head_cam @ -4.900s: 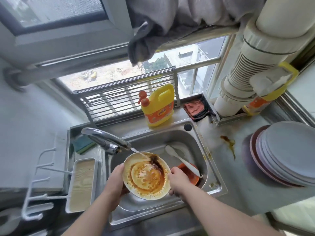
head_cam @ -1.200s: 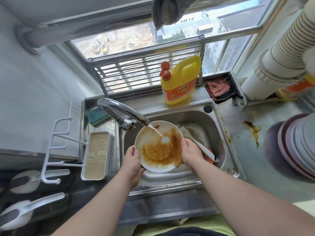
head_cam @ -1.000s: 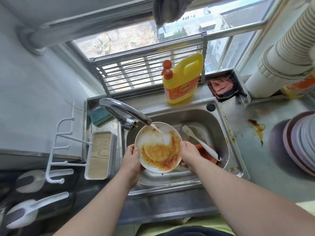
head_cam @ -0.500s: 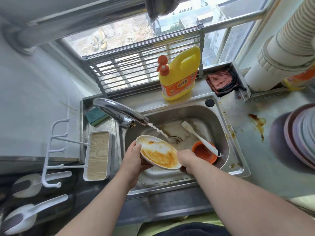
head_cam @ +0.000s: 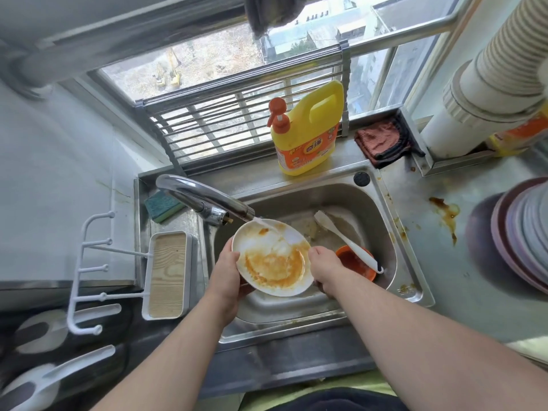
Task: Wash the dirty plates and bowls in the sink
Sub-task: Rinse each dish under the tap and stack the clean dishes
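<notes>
A white plate [head_cam: 274,258], smeared with orange sauce, is held over the sink [head_cam: 385,209], tilted towards the faucet [head_cam: 204,200]. Its left rim is gripped by the left hand [head_cam: 226,269] and its right rim by the right hand [head_cam: 324,265], fingers curled under. The water falls on the far edge of the plate, so the lower smeared part probably must be brought under it. An orange bowl [head_cam: 354,262] lies at the sink's right side, nearer the right hand.

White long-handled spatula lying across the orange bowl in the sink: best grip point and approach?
Take the white long-handled spatula by its handle near the dark-tipped end, which rests raised on the rim of the orange bowl, probably leaving room for fingers underneath. Come from above on the sink's right side, pinching across the narrow handle. The flat blade lies low at the far end against the soiled basin.
</notes>
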Motion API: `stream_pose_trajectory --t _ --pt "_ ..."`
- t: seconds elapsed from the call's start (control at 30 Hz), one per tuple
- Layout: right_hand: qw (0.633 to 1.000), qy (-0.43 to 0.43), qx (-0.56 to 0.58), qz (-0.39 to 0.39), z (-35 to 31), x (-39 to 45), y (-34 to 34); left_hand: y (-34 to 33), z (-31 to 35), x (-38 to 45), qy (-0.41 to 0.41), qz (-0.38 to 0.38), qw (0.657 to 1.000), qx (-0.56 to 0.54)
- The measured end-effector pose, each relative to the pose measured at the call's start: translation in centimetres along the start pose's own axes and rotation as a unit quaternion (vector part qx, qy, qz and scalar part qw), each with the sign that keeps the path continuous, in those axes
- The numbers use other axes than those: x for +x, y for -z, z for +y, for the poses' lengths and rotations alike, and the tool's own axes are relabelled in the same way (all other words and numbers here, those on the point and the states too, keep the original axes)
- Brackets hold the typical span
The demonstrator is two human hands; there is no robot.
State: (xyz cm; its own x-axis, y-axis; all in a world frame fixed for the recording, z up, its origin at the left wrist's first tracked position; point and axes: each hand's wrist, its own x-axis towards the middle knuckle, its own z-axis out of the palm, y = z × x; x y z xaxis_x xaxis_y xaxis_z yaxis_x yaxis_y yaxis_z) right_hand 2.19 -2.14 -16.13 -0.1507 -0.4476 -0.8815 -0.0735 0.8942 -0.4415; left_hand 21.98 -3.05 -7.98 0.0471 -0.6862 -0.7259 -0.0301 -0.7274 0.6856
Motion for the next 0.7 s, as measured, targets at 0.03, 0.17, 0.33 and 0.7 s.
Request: stream_pose_trajectory --t 0.03,0.17,0.33,0.7 --pt "1.0 0.008 -0.001 -0.002 -0.2 -0.1 -0.2 0.1 0.2 -0.2 -0.01 0.002 1.0 0.004" --pt "0.999 0.007 0.032 -0.03 -0.9 -0.1 -1.1 0.6 0.4 -0.4 -0.044 0.007 0.999 -0.003" --pt "0.997 0.017 0.057 -0.042 -1.5 -0.1 -1.9 1.4 -0.1 0.3 -0.059 0.029 0.998 -0.015" --pt "0.954 0.177 -0.232 0.075 -3.0 -1.5 -0.1 0.8 -2.4 2.4 0.128 0.096 0.949 -0.273"
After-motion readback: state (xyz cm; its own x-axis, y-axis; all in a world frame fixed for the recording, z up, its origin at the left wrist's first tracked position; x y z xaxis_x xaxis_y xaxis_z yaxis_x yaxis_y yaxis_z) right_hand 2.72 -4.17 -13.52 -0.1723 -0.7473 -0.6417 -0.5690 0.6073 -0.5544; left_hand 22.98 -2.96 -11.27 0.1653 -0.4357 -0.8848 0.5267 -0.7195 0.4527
